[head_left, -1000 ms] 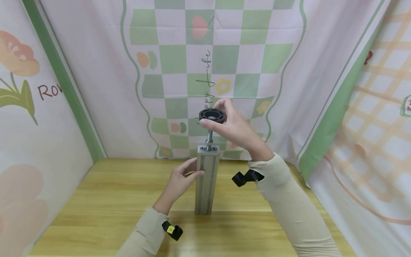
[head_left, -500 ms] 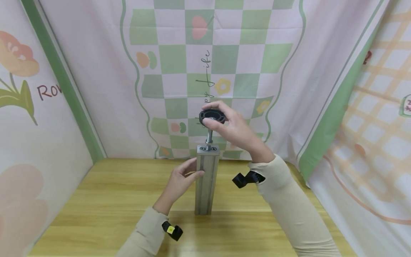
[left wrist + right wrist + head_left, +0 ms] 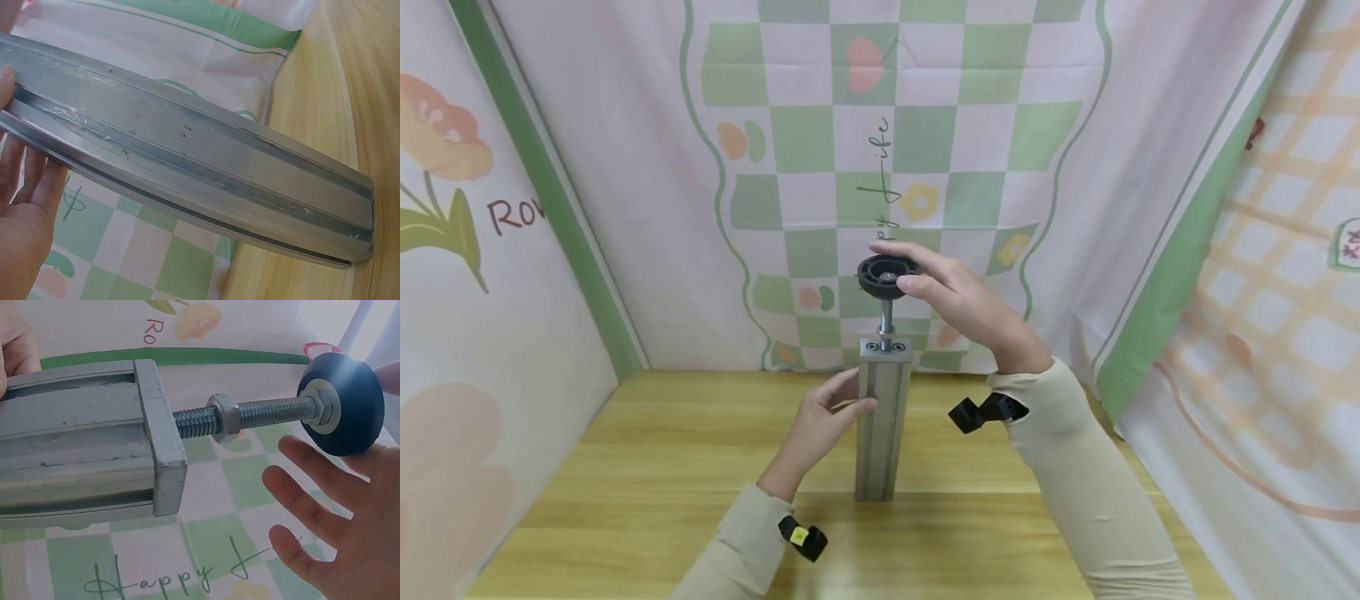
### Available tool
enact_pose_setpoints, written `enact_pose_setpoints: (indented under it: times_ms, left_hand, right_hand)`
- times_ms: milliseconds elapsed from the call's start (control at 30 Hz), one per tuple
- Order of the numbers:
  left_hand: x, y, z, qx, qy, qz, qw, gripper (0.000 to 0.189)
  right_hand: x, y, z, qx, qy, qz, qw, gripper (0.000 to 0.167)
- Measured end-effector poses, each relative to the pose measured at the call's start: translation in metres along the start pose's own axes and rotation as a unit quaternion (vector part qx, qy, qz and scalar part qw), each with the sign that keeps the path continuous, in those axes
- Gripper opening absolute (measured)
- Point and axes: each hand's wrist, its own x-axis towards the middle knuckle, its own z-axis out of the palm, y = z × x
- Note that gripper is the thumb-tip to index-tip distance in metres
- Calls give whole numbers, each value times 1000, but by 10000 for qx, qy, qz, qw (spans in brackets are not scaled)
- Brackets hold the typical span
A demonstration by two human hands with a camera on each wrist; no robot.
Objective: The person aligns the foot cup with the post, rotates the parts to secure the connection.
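An aluminium profile (image 3: 883,429) stands upright on the wooden table. Its metal end plate (image 3: 886,351), with a socket screw on each side, carries a levelling foot (image 3: 878,284): a black round pad on a threaded stud (image 3: 275,414). Partway along that stud sits a hex nut (image 3: 225,419). My left hand (image 3: 823,425) grips the profile's upper part from the left, thumb on the near face. Up at the black pad, my right hand (image 3: 970,302) lays its thumb on the right rim and a straight index finger across the far side. In the right wrist view, its other fingers spread out below the pad.
Behind the wooden table (image 3: 700,450) hangs a printed cloth (image 3: 977,133) with green checks. More printed cloth encloses the left and right sides. A small black camera mount is worn on each wrist, over the beige sleeves (image 3: 1097,500).
My right thumb has slid along the pad's near rim to the right, while the index finger has reached left along the far side. The pad has shifted slightly left; my left hand stays put.
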Motion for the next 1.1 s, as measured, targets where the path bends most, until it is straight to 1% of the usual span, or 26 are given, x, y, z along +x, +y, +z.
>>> enact_pose_setpoints:
  times_ms: [67,233,400,533,667,900,1000,1100]
  left_hand:
    - [0,0,0,0,5,8,10000,53]
    - [0,0,0,24,-5,1,10000,54]
    - [1,0,0,-83,-81,-19,9999,49]
    - [1,0,1,-124,-106,30,9999,46]
    - [2,0,1,-127,-134,96,9998,45]
    - [1,0,0,-178,-118,155,9997,45]
    - [1,0,0,-176,-105,152,9997,45]
    - [1,0,0,-162,-98,152,9997,45]
  right_hand:
    - [-1,0,0,-73,108,145,9998,52]
    - [-2,3,4,-358,618,589,9957,51]
    - [0,5,11,-502,1042,637,9912,53]
    - [2,6,15,-449,1237,809,9880,55]
    - [3,4,18,-326,1319,988,9858,58]
    - [4,4,20,-197,1297,1001,9863,61]
    - [4,5,21,-183,1274,807,9884,62]
    - [4,4,21,-251,1219,515,9909,58]
